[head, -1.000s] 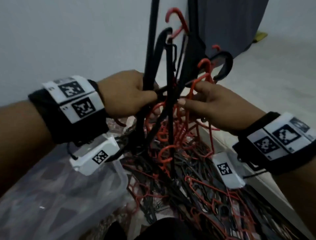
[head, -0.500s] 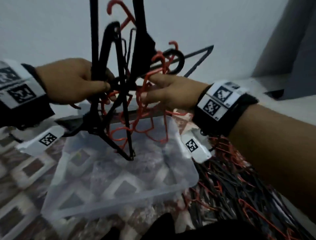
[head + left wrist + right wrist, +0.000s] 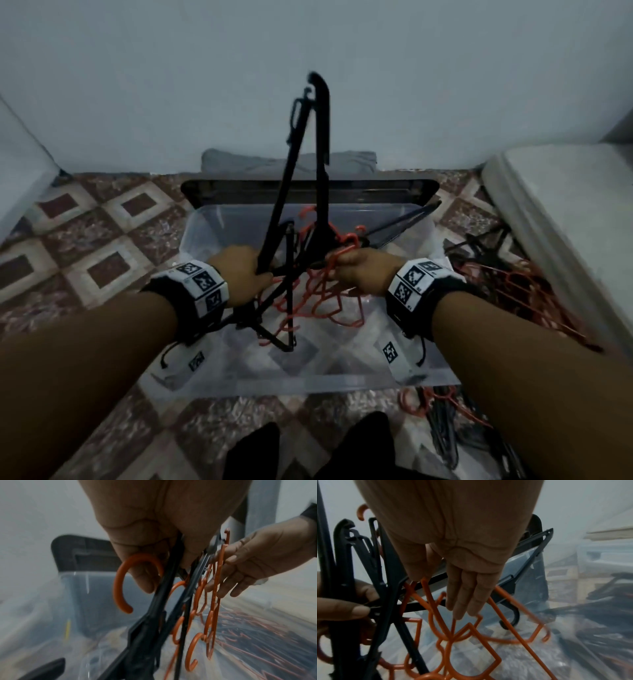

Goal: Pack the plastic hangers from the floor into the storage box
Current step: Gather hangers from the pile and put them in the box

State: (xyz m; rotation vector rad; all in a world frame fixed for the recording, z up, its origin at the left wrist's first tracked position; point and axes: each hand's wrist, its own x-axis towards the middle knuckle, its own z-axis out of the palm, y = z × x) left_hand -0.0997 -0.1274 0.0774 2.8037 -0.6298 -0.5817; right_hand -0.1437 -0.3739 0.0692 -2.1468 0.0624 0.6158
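Over the storage box (image 3: 219, 222), left hand (image 3: 239, 274) and right hand (image 3: 363, 274) both grip a tangled hanger bundle (image 3: 294, 260). Transfer step; next, probably lower and release inside.

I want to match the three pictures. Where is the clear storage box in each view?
Head: storage box, centre, beneath both hands.
Left wrist: storage box, left-centre, behind the hangers.
Right wrist: storage box, right of centre, behind the fingers.
Shared landmark: black lid behind it.

Hanger tangle (image 3: 301, 274) over open box (image 3: 308, 380)
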